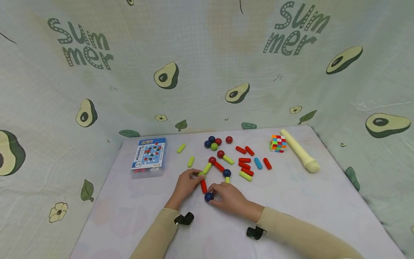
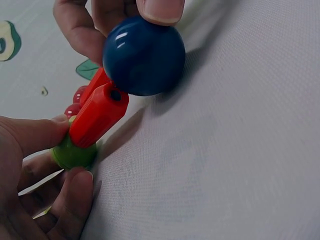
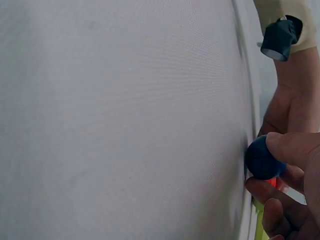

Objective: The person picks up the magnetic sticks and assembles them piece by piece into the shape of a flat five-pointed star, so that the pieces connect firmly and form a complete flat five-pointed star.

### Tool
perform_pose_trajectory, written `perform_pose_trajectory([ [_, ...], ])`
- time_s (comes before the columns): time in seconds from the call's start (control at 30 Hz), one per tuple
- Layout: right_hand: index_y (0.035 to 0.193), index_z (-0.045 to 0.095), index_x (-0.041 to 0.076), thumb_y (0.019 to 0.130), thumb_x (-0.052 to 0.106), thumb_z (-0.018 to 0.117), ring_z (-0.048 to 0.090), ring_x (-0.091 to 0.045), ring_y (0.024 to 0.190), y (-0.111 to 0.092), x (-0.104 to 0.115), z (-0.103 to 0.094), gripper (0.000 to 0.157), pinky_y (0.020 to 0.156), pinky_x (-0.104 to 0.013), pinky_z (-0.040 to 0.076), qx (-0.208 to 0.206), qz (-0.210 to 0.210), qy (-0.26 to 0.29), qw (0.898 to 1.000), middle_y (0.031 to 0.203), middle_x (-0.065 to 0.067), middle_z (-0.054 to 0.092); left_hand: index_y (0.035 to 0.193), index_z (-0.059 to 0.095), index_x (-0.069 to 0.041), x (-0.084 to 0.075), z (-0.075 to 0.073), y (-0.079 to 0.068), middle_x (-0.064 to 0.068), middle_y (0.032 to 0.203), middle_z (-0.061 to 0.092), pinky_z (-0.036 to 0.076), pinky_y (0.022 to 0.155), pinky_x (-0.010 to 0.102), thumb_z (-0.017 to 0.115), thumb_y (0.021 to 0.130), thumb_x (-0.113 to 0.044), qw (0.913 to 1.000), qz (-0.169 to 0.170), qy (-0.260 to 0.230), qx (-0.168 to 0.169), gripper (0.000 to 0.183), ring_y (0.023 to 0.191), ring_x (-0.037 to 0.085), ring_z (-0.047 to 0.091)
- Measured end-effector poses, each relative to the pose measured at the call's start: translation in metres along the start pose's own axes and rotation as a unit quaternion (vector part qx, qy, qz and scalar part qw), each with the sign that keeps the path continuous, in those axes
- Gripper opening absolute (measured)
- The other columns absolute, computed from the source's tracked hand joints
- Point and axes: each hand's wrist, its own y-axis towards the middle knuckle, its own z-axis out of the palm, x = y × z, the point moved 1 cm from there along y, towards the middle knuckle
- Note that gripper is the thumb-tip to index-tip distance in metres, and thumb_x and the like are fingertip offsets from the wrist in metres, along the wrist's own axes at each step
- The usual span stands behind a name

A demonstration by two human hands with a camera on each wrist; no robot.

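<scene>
My left hand (image 1: 189, 182) pinches a green ball (image 2: 75, 152) between thumb and fingers. From that ball a red stick (image 2: 100, 115) points toward me, its holed end showing in the left wrist view. My right hand (image 1: 231, 199) holds a dark blue ball (image 1: 209, 197) by thumb and fingers, close to that end; whether they touch I cannot tell. Beyond the green ball a yellow-green stick (image 1: 207, 168) runs to a red ball (image 1: 212, 160). Another red stick (image 1: 219, 166) leads on to a second blue ball (image 1: 227, 173). A yellow-green stick (image 1: 228, 180) below it is partly hidden by my right hand.
Several loose balls (image 1: 214, 146) lie at the back, and loose red sticks (image 1: 244, 160) with a blue stick (image 1: 258, 163) lie to the right. A clear kit box (image 1: 148, 174) stands at left. A puzzle cube (image 1: 278, 144) and a pale yellow club-shaped object (image 1: 299, 149) are at far right.
</scene>
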Motion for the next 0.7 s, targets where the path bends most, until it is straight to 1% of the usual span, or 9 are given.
perform_pose_trajectory([
  [0.27,0.118,0.067,0.020,0.088,0.031,0.081,0.059,-0.010,0.092,0.004,0.001,0.004,0.035,0.080,-0.026,0.052,-0.015,-0.015,-0.018,1.000,0.099,0.011,0.067,0.118,0.072,-0.011,0.001,0.001,0.002,0.003,0.094,0.064,0.049,0.060,0.029,0.074,0.094,-0.031,1.0000,0.001,0.000,0.006,0.032,0.064,0.014,0.059],
  [0.4,0.120,0.067,0.020,0.089,0.034,0.080,0.060,-0.010,0.094,0.002,0.000,-0.001,0.036,0.082,-0.028,0.053,-0.023,-0.006,-0.023,0.999,0.101,0.009,0.067,0.117,0.073,-0.011,0.001,0.001,0.001,0.003,0.094,0.064,0.049,0.059,0.029,0.075,0.094,-0.031,1.0000,0.000,-0.002,0.004,0.031,0.063,0.014,0.059],
  [0.57,0.120,0.067,0.021,0.093,0.032,0.076,0.061,-0.011,0.098,-0.001,-0.006,-0.010,0.031,0.087,-0.032,0.054,-0.059,0.011,-0.022,0.998,0.105,0.008,0.067,0.116,0.073,-0.012,0.002,0.001,0.001,0.002,0.094,0.065,0.049,0.059,0.029,0.076,0.093,-0.031,1.0000,-0.004,0.000,0.001,0.030,0.064,0.015,0.059],
  [0.7,0.118,0.068,0.021,0.093,0.027,0.076,0.060,-0.011,0.099,0.000,-0.015,-0.017,0.027,0.088,-0.033,0.054,-0.089,0.038,-0.003,0.995,0.107,0.006,0.066,0.116,0.073,-0.012,0.002,0.002,0.002,0.002,0.094,0.064,0.050,0.062,0.029,0.076,0.093,-0.032,0.9999,-0.013,0.002,-0.001,0.031,0.066,0.016,0.059],
])
